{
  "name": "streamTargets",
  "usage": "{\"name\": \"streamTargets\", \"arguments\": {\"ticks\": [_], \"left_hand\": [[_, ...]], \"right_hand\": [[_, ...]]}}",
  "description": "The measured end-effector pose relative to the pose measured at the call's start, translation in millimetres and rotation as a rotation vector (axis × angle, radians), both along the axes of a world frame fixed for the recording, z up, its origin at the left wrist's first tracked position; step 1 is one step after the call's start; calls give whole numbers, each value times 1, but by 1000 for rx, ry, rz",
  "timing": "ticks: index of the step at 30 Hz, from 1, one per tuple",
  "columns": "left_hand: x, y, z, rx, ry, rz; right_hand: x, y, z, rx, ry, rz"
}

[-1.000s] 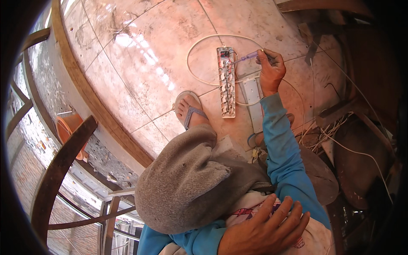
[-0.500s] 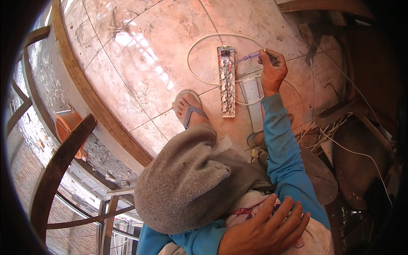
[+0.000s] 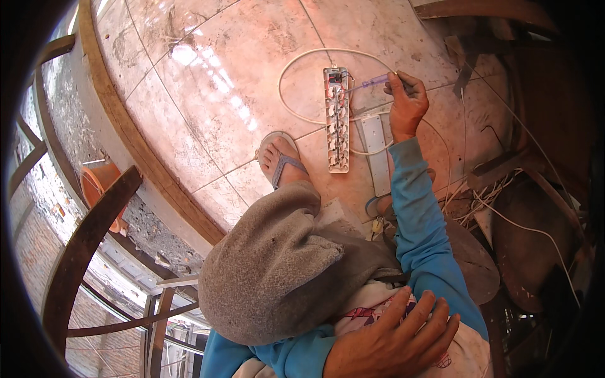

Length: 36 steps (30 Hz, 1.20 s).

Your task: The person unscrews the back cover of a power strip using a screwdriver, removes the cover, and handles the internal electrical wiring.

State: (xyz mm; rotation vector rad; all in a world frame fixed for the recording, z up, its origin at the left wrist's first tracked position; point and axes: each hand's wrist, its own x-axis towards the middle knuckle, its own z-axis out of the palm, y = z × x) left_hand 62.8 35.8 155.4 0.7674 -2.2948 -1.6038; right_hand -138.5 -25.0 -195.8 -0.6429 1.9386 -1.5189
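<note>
An opened power strip [image 3: 338, 126] lies on the floor tiles, its inner metal contacts and small red and dark wires exposed near the far end. My right hand [image 3: 408, 101] is closed around a screwdriver [image 3: 374, 82] with a translucent purple handle. Its shaft points left, and the tip is at or just over the upper part of the strip; contact cannot be made out. My left hand [image 3: 397, 337] rests on my shirt front, fingers stretched out and slightly spread, holding nothing.
A white cable [image 3: 296, 62] loops around the strip. Beside it lies a long white cover plate [image 3: 376, 151]. My sandalled foot [image 3: 282, 160] stands to the left. Tangled wires [image 3: 482, 198] and dark wooden furniture [image 3: 535, 170] are at right. A wooden edge [image 3: 126, 120] and orange pot [image 3: 101, 183] are at left.
My right hand and the screwdriver have shifted very slightly to the right. The strip sits almost where it was, and my left hand has not moved.
</note>
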Motion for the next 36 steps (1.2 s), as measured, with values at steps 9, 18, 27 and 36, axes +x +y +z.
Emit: {"name": "streamTargets", "arguments": {"ticks": [9,18,27,36], "left_hand": [[1,-2,-1,-7,0,-11],[1,0,-1,8,14,19],[2,-3,-1,14,16,6],[2,0,-2,-6,27,33]], "right_hand": [[12,-10,-3,-42,-16,-1],[11,-15,-6,-30,33,13],[10,-14,-6,-16,44,12],[5,-7,11,-21,-25,-34]]}}
